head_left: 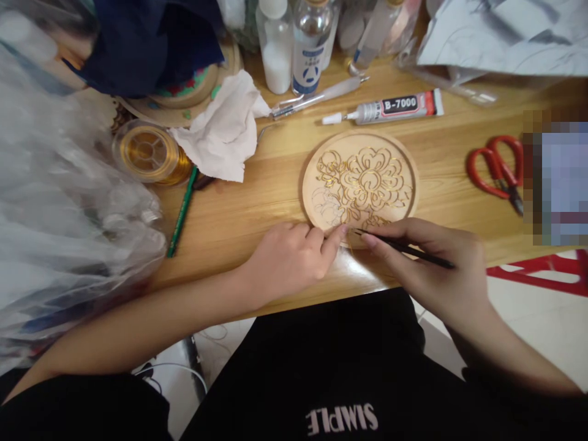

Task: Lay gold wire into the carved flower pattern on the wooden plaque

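A round wooden tray with a raised rim lies on the table, bearing a flower design outlined in gold wire. Thin drawn lines without wire show at its lower left. My left hand rests at the tray's near edge with its fingers curled, the index fingertip close to the tool tips; whatever it pinches is hidden. In my right hand are slim black tweezers, gripped like a pen. Their tips point at the near rim, beside my left fingertip, where a fine gold strand shows faintly.
A B-7000 glue tube and a clear-handled pen-like tool lie beyond the tray. Red-handled scissors are to the right. Leftward are crumpled tissue, a gold wire spool, a green pencil and plastic bags. Bottles stand behind.
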A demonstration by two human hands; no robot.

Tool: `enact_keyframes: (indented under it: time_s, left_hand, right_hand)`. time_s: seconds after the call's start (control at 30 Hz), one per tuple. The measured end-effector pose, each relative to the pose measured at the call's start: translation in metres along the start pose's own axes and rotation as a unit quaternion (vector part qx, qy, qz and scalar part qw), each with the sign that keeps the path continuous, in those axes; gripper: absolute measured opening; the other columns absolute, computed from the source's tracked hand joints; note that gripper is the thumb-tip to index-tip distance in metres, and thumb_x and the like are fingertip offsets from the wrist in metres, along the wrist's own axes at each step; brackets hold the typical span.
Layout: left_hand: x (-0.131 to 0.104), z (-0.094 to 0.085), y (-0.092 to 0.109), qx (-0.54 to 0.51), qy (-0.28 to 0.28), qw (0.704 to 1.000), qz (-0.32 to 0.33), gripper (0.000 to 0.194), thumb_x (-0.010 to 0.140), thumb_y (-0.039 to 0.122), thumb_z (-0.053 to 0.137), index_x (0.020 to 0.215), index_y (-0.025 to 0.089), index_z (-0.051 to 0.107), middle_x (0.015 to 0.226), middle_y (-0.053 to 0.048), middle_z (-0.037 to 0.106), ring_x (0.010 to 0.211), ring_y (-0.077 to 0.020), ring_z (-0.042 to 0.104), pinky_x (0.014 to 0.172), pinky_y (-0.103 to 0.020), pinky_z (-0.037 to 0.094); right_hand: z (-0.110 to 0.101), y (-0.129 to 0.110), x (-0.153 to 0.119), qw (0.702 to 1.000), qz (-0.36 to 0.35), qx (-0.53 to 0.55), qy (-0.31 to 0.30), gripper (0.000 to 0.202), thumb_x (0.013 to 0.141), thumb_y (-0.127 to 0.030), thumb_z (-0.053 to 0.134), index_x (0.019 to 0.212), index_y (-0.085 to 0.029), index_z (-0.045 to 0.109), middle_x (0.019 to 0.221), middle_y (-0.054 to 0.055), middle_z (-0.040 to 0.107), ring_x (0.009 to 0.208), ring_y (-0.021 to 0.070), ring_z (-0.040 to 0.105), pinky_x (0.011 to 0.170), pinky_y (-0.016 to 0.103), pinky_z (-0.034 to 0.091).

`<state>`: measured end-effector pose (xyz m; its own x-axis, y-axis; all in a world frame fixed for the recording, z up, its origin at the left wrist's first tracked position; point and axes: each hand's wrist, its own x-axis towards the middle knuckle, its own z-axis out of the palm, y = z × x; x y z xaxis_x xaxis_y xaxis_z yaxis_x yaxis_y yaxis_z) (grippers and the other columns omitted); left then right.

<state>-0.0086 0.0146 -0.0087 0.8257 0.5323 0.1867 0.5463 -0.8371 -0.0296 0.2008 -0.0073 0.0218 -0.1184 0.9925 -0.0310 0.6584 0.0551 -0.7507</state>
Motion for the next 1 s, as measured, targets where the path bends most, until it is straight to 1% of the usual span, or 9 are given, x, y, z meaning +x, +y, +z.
enact_keyframes:
  time_s: [0.17, 0.33, 0.57, 0.7, 0.83, 1.0]
  left_hand:
    - [0.0012, -0.0001, -0.0005, 0.001, 0.004, 1.000, 0.004, 0.035, 0.093, 0.004, 0.043, 0.123, 0.010, 0.061, 0.063, -0.001, 0.061, 0.056, -0.0148, 0.059, 0.048, -0.028, 0.041]
    - [0.0014, -0.0005, -0.0003, 0.001, 0.011, 1.000, 0.004, 0.035, 0.094, 0.003, 0.042, 0.122, 0.010, 0.062, 0.062, -0.001, 0.061, 0.056, -0.0144, 0.059, 0.049, -0.027, 0.041]
    - [0.0012, -0.0007, 0.0005, -0.004, 0.024, 1.000, 0.001, 0.036, 0.093, 0.002, 0.041, 0.120, 0.008, 0.063, 0.062, -0.002, 0.061, 0.055, -0.0154, 0.060, 0.048, -0.028, 0.042]
    - [0.0016, -0.0006, 0.0004, -0.002, 0.027, 1.000, -0.002, 0.036, 0.093, 0.003, 0.040, 0.120, 0.009, 0.063, 0.061, -0.001, 0.061, 0.054, -0.0145, 0.059, 0.048, -0.027, 0.042]
    - [0.0015, 0.0003, 0.0007, 0.001, 0.030, 1.000, -0.005, 0.035, 0.094, 0.004, 0.041, 0.120, 0.011, 0.063, 0.061, 0.000, 0.061, 0.054, -0.0140, 0.059, 0.049, -0.026, 0.042]
    - [0.0014, 0.0020, 0.0014, -0.008, 0.028, 1.000, -0.003, 0.035, 0.094, 0.004, 0.039, 0.120, 0.010, 0.063, 0.062, -0.001, 0.062, 0.055, -0.0147, 0.060, 0.049, -0.027, 0.043]
  right_hand:
    - [0.0024, -0.0016, -0.0039, 1.000, 0.018, 0.003, 0.018, 0.009, 0.081, -0.028, 0.072, 0.086, -0.022, 0.071, 0.077, 0.001, 0.074, 0.062, 0.0134, 0.067, 0.054, 0.025, 0.053]
    - [0.0045, -0.0034, -0.0036, 0.999, 0.037, 0.008, 0.017, 0.007, 0.081, -0.029, 0.071, 0.083, -0.022, 0.071, 0.074, 0.001, 0.073, 0.060, 0.0142, 0.066, 0.051, 0.025, 0.051]
    - [0.0060, -0.0043, -0.0048, 0.999, 0.004, -0.025, 0.024, 0.005, 0.081, -0.025, 0.071, 0.085, -0.022, 0.070, 0.075, 0.001, 0.073, 0.059, 0.0128, 0.065, 0.052, 0.024, 0.051]
    - [0.0056, -0.0042, -0.0061, 0.998, -0.011, -0.041, 0.038, 0.005, 0.081, -0.023, 0.071, 0.085, -0.021, 0.070, 0.075, 0.000, 0.073, 0.060, 0.0113, 0.066, 0.053, 0.021, 0.051]
    - [0.0057, -0.0042, -0.0058, 0.998, -0.008, -0.039, 0.041, 0.003, 0.080, -0.022, 0.072, 0.082, -0.021, 0.070, 0.073, -0.002, 0.073, 0.059, 0.0099, 0.065, 0.054, 0.019, 0.052]
    - [0.0061, -0.0041, -0.0048, 0.999, -0.006, -0.040, 0.037, 0.002, 0.081, -0.022, 0.071, 0.082, -0.022, 0.069, 0.073, -0.002, 0.073, 0.060, 0.0095, 0.065, 0.054, 0.019, 0.051]
